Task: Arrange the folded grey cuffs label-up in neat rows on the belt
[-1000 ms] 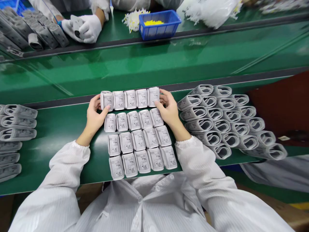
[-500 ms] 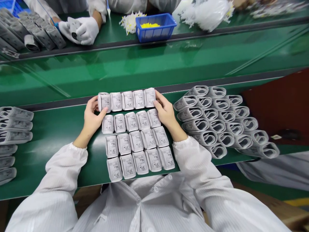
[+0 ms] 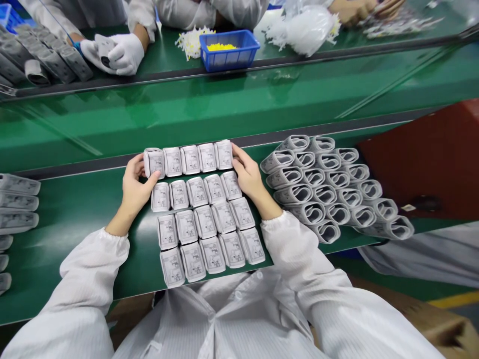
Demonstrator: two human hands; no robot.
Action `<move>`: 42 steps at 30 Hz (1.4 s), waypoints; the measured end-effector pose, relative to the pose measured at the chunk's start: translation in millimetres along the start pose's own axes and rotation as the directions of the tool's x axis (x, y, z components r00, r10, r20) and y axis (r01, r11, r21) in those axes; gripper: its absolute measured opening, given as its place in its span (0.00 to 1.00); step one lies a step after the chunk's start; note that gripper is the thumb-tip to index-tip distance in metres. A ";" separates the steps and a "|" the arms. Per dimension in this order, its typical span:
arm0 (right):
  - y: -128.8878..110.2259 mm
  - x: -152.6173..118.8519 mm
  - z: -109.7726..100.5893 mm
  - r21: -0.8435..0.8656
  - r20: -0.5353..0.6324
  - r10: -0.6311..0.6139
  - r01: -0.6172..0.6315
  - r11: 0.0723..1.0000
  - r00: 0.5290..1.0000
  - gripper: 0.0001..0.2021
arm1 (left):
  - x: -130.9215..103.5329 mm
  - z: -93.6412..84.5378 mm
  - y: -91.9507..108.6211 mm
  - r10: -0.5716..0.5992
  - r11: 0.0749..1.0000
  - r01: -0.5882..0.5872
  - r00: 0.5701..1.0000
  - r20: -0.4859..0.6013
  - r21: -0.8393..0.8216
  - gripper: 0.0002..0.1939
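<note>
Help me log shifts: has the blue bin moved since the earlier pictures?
No. Judged against the far bench's black edge, the blue bin is in the same place; the whole view has shifted.

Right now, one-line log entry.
left hand: left end, far bundle row | right hand: right end, same row | blue bin: yellow pieces inside

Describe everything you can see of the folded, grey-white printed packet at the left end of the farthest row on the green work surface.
The folded grey-white packet looks like layered paper or thin sheet, roughly rectangular with rounded edges. Its visible face bears dark line drawings, too small to make out, and its far edge shows loose, slightly parted folds. It sits on the green work surface, beside a similar packet. The left hand has its thumb on the packet's near right corner and its fingers at the left side.
</note>
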State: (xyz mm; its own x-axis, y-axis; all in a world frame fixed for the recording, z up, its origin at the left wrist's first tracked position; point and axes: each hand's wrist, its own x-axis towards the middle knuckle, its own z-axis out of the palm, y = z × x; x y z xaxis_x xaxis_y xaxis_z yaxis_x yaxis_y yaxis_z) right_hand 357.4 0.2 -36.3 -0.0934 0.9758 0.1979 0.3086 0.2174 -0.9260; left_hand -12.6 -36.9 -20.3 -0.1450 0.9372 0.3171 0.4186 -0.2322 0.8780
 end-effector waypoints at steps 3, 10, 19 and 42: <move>1.3 0.0 0.3 -0.001 0.000 -0.012 0.012 1.000 1.000 0.32 | 0.1 0.4 -0.4 0.005 1.000 -0.005 1.000 -0.001 0.000 0.38; 5.0 -0.4 0.8 -0.004 -0.001 -0.032 0.032 0.999 0.999 0.32 | 0.4 0.5 -1.4 0.005 1.000 -0.005 1.000 -0.004 -0.003 0.39; 9.6 0.7 2.6 0.030 0.011 -0.043 0.043 0.999 0.999 0.31 | 1.0 0.6 -0.4 0.001 1.000 -0.001 1.000 -0.003 -0.010 0.40; 8.2 0.6 2.8 0.037 0.007 -0.037 0.037 0.999 0.999 0.30 | 0.4 -0.9 -0.9 -0.003 1.000 0.003 1.000 0.010 0.011 0.39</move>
State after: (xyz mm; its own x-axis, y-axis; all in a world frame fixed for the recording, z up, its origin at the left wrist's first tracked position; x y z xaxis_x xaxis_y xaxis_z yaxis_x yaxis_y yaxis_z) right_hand 357.3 2.5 -44.6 -0.1110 0.9668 0.2301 0.2699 0.2522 -0.9293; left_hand -13.8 -36.5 -20.7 -0.1376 0.9405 0.3108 0.4283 -0.2264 0.8748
